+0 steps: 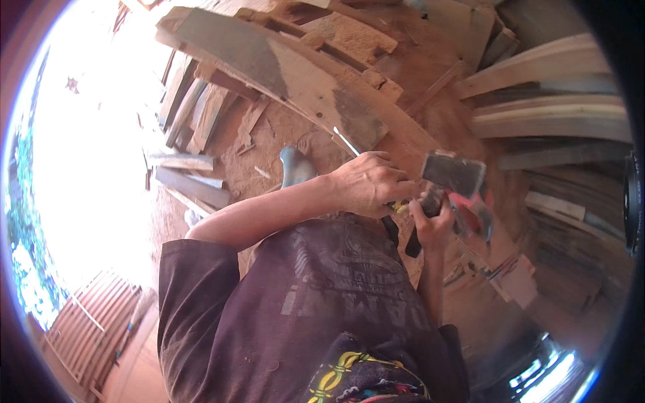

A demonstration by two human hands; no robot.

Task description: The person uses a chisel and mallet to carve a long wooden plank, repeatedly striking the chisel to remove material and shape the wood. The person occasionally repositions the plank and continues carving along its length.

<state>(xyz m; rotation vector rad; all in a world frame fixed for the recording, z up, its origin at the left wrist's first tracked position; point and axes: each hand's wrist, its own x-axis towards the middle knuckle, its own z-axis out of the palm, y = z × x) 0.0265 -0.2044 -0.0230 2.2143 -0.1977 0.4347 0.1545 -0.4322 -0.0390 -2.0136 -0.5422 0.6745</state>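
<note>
My left hand (376, 183) is closed around a screwdriver (346, 140). Its bare metal shaft points away and to the left, and a bit of yellow shows below the fingers. Just right of it, my right hand (435, 218) grips a tool with a flat dark rectangular plate (453, 173). A red part (474, 211) lies beside the plate; whether it belongs to the same tool, I cannot tell. The two hands almost touch, and the fingers hide the middle of what they hold.
A long wide board (282, 64) lies ahead over more sawn wood. Curved planks (551, 117) are stacked at the right, and offcuts (195, 111) lean at the left. My foot (295, 166) stands on the dusty floor. Slatted wood (87, 316) lies at the lower left.
</note>
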